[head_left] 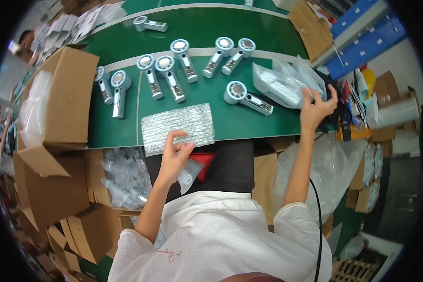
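Note:
My left hand (175, 155) is at the table's front edge, over a silvery bubble-wrap pouch (178, 124) that lies flat. Its thumb and forefinger are apart. From the palm side hangs a small clear plastic bag (188, 176) with something pale blue inside, apparently gripped by the lower fingers, which are hidden. To the right, my right hand (317, 109) has its fingers spread at the edge of a stack of bubble-wrap pouches (282, 87). Between the hands lies a pale blue handheld fan (249, 97) with a round head, its handle pointing right.
Several similar fans (174, 77) lie across the green table (115, 136). An open cardboard box (68, 98) stands at the left. Below the table edge, a box of clear-bagged parts (127, 176) sits left of my lap. Black cables (345, 113) lie at the right.

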A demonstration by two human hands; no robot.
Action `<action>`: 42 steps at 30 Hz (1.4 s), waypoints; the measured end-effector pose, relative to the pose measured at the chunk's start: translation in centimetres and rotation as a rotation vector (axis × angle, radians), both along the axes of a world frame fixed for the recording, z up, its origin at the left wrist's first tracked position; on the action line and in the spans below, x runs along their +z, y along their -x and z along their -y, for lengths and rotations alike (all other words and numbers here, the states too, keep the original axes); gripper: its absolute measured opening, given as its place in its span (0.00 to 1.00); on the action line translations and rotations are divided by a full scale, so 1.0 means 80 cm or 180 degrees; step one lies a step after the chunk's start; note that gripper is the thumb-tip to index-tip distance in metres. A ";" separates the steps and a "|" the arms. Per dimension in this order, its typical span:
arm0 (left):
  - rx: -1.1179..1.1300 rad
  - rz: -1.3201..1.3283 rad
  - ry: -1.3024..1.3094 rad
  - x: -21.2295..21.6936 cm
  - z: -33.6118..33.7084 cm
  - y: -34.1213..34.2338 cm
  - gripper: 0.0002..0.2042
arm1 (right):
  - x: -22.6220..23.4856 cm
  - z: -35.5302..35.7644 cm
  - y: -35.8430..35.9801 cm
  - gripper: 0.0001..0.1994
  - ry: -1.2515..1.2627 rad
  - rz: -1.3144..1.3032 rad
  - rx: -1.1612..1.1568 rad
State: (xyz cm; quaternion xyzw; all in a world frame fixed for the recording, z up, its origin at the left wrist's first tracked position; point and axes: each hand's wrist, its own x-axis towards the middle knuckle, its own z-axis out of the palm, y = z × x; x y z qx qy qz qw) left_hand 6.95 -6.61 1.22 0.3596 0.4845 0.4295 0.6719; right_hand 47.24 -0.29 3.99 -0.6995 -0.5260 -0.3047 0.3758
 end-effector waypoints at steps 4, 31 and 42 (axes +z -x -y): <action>0.0002 -0.0184 -0.0048 -0.010 -0.023 0.006 0.24 | -0.014 -0.031 -0.051 0.09 -0.0432 -0.0202 0.0505; -0.0495 -0.0828 -0.1869 0.162 0.089 0.080 0.28 | 0.133 0.090 0.262 0.07 0.0662 -0.1398 0.3073; 0.1533 -0.2899 0.0182 0.023 0.315 0.214 0.21 | -0.057 0.205 0.587 0.03 0.2499 -0.1495 0.6681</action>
